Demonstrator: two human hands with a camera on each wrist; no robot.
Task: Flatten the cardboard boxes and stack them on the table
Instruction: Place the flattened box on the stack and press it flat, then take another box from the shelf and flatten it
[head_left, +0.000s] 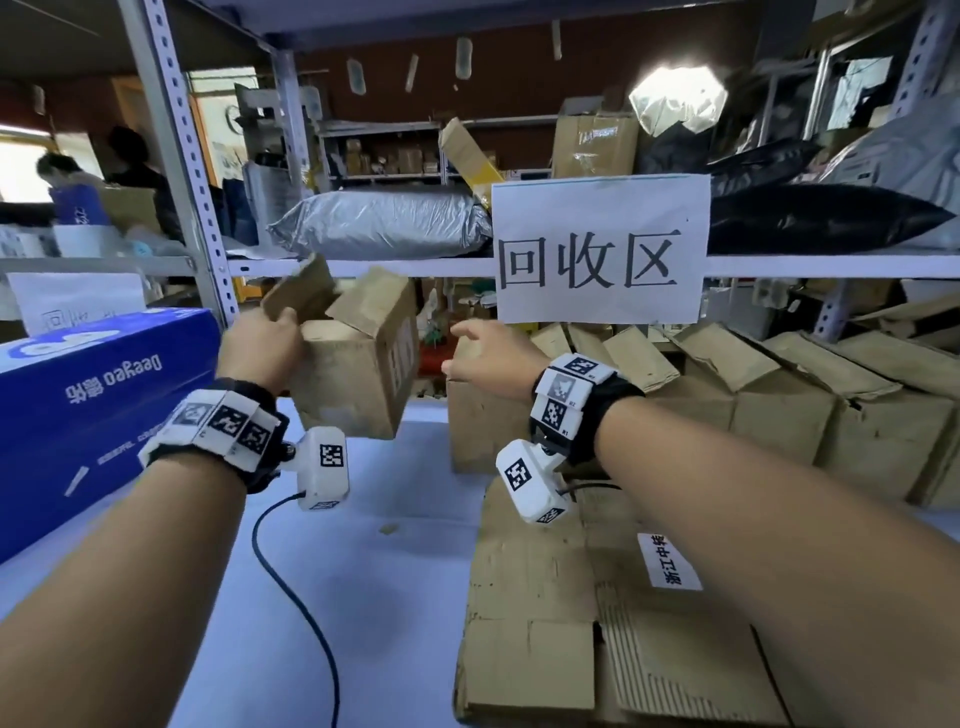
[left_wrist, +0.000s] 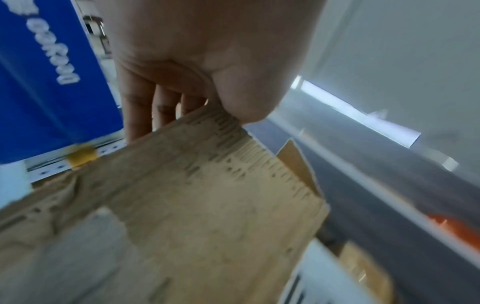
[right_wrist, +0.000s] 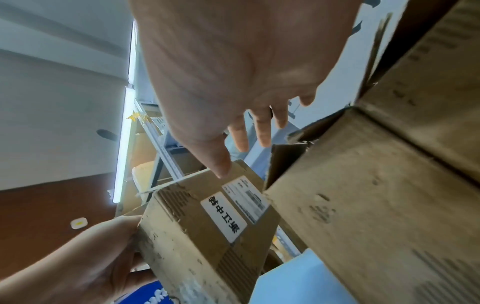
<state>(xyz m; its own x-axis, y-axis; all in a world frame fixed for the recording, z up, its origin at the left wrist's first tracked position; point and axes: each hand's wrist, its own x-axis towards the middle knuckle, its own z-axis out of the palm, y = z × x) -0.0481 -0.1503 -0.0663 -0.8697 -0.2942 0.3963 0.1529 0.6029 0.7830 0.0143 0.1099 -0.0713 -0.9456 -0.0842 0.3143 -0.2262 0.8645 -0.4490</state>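
Fingers (left_wrist: 140, 115) of the left hand (head_left: 260, 349) are pinching a top flap of the small cardboard box (head_left: 358, 374), holding it in the air just left of the paper sign (head_left: 600, 249). Below that sign, the right hand (head_left: 488, 358) is reaching over with fingers loosely spread, holding nothing. It should be catching the opposite wall, I think, so both hands are pushing the box into a flat parallelogram before laying it on the flattened cardboard (head_left: 571, 623) beneath the sign.
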